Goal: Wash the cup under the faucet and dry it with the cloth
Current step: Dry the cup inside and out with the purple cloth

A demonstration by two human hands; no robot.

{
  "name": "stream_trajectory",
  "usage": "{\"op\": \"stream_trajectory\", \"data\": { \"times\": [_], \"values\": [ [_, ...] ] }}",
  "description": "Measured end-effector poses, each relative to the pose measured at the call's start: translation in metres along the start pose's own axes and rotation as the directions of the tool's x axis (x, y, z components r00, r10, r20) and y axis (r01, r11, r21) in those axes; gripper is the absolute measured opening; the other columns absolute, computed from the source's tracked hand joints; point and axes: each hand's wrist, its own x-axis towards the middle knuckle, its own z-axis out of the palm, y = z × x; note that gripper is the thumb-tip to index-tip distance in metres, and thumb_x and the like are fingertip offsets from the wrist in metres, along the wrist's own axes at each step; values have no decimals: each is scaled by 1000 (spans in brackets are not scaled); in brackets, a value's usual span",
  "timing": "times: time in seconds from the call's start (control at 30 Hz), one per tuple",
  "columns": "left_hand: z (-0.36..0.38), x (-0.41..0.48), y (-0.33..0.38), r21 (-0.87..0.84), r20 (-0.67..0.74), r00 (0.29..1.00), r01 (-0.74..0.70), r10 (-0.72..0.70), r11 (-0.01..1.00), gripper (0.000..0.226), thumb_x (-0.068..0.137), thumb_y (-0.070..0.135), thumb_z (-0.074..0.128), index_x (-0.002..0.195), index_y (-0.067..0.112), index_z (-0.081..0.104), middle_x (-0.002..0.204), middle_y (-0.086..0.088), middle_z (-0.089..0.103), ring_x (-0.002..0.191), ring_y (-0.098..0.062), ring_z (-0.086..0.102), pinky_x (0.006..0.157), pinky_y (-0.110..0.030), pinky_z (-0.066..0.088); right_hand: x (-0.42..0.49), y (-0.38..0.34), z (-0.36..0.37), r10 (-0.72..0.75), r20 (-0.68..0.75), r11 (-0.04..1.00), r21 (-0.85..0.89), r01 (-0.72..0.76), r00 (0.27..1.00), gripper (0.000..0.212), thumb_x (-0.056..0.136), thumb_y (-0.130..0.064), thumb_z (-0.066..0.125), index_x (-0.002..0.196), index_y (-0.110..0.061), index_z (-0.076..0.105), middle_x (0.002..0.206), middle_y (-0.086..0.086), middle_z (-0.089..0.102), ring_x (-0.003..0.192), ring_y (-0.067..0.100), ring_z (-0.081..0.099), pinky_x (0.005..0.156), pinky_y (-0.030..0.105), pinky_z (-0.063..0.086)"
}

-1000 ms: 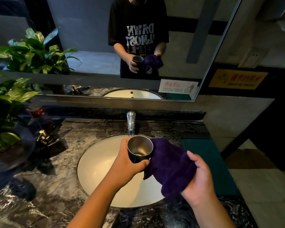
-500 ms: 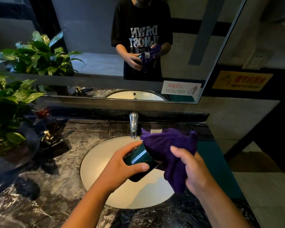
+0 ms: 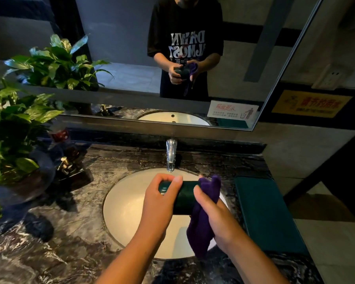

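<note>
A dark green cup (image 3: 183, 198) lies on its side above the white sink basin (image 3: 127, 208), its base pointing left. My left hand (image 3: 159, 198) grips the base end. My right hand (image 3: 210, 210) presses a purple cloth (image 3: 201, 230) against the cup's open end, and the cloth hangs down below it. The cup's mouth is hidden by the cloth. The chrome faucet (image 3: 171, 155) stands just behind the cup with no water running from it.
A dark marble counter (image 3: 70, 238) surrounds the basin. A potted plant (image 3: 10, 128) and a soap dispenser (image 3: 65, 165) stand at the left. A green mat (image 3: 266, 214) lies right of the basin. A mirror (image 3: 131, 58) runs along the back wall.
The cup went from upright to lying on its side. My right hand brought the cloth over the cup's open end and is now pressed against it.
</note>
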Motion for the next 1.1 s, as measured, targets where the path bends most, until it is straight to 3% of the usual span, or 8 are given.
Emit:
{"op": "stream_trajectory", "data": {
  "times": [0.27,0.53,0.6,0.7,0.8,0.93,1.0,1.1],
  "values": [
    [6,-2,6,238,24,979,-200,200,950,24,101,41,54,85,24,61,77,3,65,74,-12,61,69,-34,50,8,9,-13,190,9,962,197,-188,982,40,73,-26,82,111,-12,76,104,16,74,99,32,65,96,51,48],
    [-3,2,-17,341,238,822,-569,517,748,19,92,45,51,102,30,56,94,17,59,87,-8,59,75,-20,47,1,8,-15,206,-33,918,353,-181,978,46,90,-27,69,126,1,62,121,28,70,104,39,66,106,58,46],
    [-1,3,-16,319,274,817,-575,507,754,25,93,48,50,109,30,55,99,14,60,90,-9,60,77,-24,49,2,6,-16,160,-61,928,350,-129,985,49,86,-21,70,128,4,60,118,27,71,101,36,71,98,52,55],
    [7,-4,-9,196,262,919,-350,295,916,43,94,58,44,128,35,54,118,21,61,107,-7,62,87,-33,55,6,7,-21,75,-146,970,241,-38,986,55,78,-21,72,128,-2,59,108,18,73,97,30,73,85,43,60],
    [16,-9,3,82,253,966,38,-58,996,29,100,50,44,129,50,49,137,19,56,119,-2,59,101,-35,53,6,9,-29,-21,-228,1000,-2,21,973,59,72,-33,79,127,-27,60,105,-3,76,99,15,73,91,36,53],
    [14,-8,14,-85,274,786,594,-554,800,26,101,37,52,119,23,64,113,-13,73,102,-32,72,87,-57,60,0,13,-33,-125,-118,953,-289,86,985,63,77,-43,67,132,-52,39,94,-29,70,93,-14,65,84,16,47],
    [9,-6,16,-89,275,727,671,-630,736,36,98,47,56,110,15,68,98,-14,79,94,-34,74,84,-55,61,-4,15,-30,-131,-57,935,-339,104,990,70,77,-44,63,136,-55,27,96,-37,68,97,-17,62,79,9,48],
    [13,-7,13,-66,182,780,618,-599,784,39,97,51,56,102,13,68,81,-9,77,74,-26,72,67,-41,61,-9,21,-24,-139,-28,923,-365,119,990,82,79,-44,63,147,-48,18,106,-32,69,102,-14,62,81,6,47]
  ]
}}
